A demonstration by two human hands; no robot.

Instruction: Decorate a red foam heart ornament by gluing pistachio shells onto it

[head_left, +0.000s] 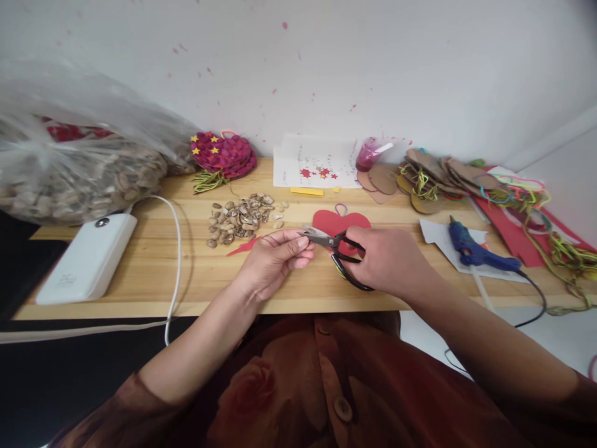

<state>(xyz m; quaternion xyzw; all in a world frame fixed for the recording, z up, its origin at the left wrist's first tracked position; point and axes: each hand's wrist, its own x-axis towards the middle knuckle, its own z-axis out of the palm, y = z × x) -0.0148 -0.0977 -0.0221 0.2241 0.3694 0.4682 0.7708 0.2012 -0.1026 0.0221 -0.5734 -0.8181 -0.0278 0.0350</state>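
My right hand (389,258) grips the black handles of a pair of scissors (321,238), whose blades point left. At the blade tips, my left hand (278,258) is closed in a pinch; what its fingertips hold is too small to make out. A red paper heart shape (326,221) with a purple loop at its top lies just behind the scissors, partly covered by my right hand. Below the scissors is a curved black-handled tool (347,274), partly hidden. Beyond my left hand lie a pile of pistachio shells (242,218) and a red paper scrap (242,247).
A white power bank (86,258) with a cable and a clear bag of shells (125,180) stand left. A blue glue gun (480,252) rests on paper at right. Behind are a decorated purple piece (224,155), a star sheet (289,165) and cardboard shapes (385,179).
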